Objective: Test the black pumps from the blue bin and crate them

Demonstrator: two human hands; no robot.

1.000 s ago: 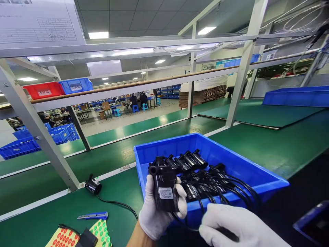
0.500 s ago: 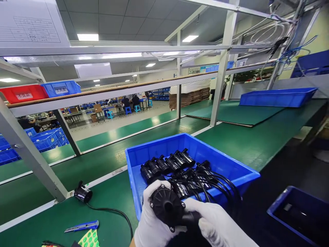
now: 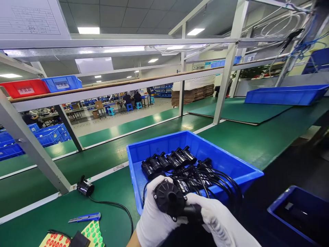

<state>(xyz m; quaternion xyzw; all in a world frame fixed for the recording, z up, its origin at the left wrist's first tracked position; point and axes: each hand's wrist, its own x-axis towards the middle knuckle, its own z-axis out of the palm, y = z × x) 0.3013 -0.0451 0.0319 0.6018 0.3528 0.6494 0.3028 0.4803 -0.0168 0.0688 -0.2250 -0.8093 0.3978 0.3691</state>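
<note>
Fingers of my left hand [image 3: 157, 219] are curled round a black pump [image 3: 170, 199], screwed end face toward me; those of my right hand [image 3: 218, 216] look closed on its side outlet [image 3: 192, 211]. Pump's held up just in front of the blue crate [image 3: 226, 154], near the tabletop's [image 3: 31, 223] near edge. Step in hand, my read: two-handed hold, pump end-on. Next move probably calls for a steady left grip while the right controls the outlet, clear of the cables [image 3: 238, 193] draped over the crate wall. More pumps [image 3: 162, 162] lie inside. Spare pump [image 3: 85, 187] by the tabletop's far edge, left; utility knife [image 3: 85, 217] nearer me. Palm contact hidden.
</note>
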